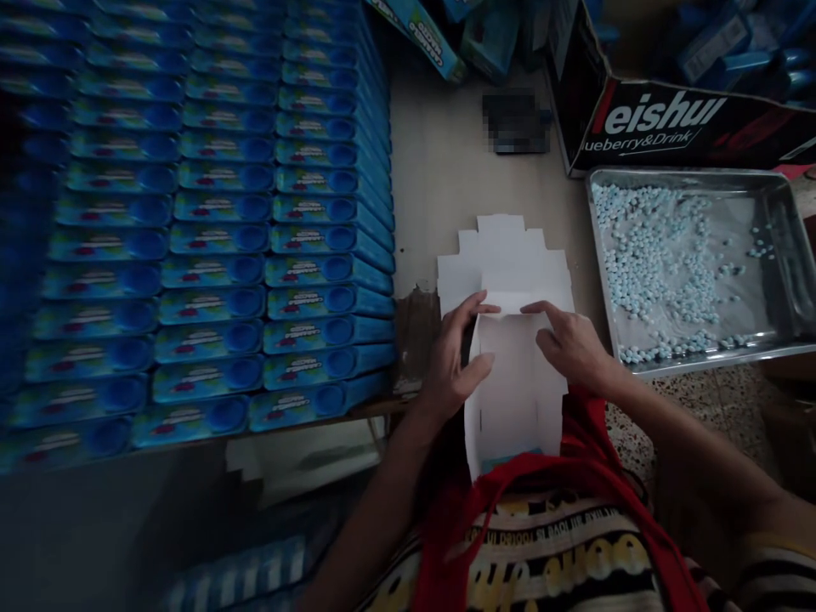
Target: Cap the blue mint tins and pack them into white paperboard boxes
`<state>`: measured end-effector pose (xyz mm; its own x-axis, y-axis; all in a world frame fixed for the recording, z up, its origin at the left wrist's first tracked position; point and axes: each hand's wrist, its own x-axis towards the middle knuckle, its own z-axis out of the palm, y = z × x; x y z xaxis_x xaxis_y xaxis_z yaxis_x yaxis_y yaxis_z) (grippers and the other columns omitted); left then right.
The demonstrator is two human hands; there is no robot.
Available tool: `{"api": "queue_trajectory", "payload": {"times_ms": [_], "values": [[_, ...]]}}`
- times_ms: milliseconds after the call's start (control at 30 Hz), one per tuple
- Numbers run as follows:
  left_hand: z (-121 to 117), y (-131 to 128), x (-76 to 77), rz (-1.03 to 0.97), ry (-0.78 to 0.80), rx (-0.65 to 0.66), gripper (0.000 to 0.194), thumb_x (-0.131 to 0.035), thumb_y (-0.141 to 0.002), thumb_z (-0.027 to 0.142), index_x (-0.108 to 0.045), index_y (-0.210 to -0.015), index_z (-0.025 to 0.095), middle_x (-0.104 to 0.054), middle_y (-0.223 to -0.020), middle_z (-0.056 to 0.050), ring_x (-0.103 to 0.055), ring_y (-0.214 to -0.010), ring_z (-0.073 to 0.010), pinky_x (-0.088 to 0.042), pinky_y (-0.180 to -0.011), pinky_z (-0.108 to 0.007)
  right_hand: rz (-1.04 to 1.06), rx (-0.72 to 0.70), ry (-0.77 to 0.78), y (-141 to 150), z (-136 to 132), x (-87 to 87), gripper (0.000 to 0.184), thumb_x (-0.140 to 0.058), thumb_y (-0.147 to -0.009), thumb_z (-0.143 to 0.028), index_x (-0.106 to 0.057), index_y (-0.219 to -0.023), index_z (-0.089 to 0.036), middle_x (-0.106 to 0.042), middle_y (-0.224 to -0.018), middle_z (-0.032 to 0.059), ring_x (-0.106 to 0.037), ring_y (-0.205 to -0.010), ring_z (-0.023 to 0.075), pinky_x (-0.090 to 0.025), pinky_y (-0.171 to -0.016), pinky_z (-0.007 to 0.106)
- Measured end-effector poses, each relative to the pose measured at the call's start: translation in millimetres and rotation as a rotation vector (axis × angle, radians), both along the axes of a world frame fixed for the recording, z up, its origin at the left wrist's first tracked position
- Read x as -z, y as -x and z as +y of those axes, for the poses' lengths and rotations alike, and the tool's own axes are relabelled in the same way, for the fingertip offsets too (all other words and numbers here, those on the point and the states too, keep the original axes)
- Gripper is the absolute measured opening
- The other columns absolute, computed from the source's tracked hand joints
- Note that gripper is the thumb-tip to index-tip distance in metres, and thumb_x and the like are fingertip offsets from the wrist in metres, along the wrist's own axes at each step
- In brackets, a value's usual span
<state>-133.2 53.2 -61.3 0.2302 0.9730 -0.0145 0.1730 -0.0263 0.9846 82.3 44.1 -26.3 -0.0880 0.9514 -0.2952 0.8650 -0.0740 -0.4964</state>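
Note:
A white, partly folded cardboard box point(510, 365) lies in front of my body, its inside facing up and its notched far flap point(503, 255) spread on the table. My left hand point(460, 357) grips its left side wall, index finger along the far crease and thumb over the inside. At the right, my right hand point(567, 336) holds the opposite side, its index finger on the same crease and the other fingers bent. The box's near end, with a strip of blue, rests against the red apron point(510, 476).
Rows of blue packs point(217, 272) fill the left side of the table. At the right stand a metal tray point(771, 263) of pale blue pellets and a black carton point(676, 127) of blue items. A dark, blurred object point(516, 123) and blue display boxes point(427, 34) lie farther back.

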Motion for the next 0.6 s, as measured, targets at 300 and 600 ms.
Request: {"api": "queue_trajectory", "payload": {"times_ms": [300, 600], "values": [[-2.2, -8.0, 12.5, -0.026, -0.030, -0.021, 0.038, -0.066, -0.075, 0.039, -0.065, -0.110, 0.026, -0.054, -0.152, -0.011, -0.046, -0.148, -0.0378, -0.038, -0.123, -0.054, 0.093, -0.044, -0.163, 3.9, 3.6, -0.2, 0.039, -0.045, -0.085, -0.011, -0.064, -0.118, -0.019, -0.069, -0.120, 0.0133, -0.066, -0.110, 0.0255, -0.052, -0.098, 0.041], [-8.8, -30.2, 11.1, -0.086, -0.081, -0.379, 0.048, -0.068, -0.087, 0.053, -0.049, -0.121, 0.026, -0.065, -0.113, -0.006, -0.066, -0.109, -0.0245, -0.050, -0.106, -0.042, 0.187, 0.188, -0.158, 8.0, 5.6, 4.9, 0.048, -0.054, -0.084, -0.024, -0.042, -0.130, -0.023, -0.067, -0.088, 0.0008, -0.061, -0.075, 0.0215, -0.045, -0.074, 0.037]]}}
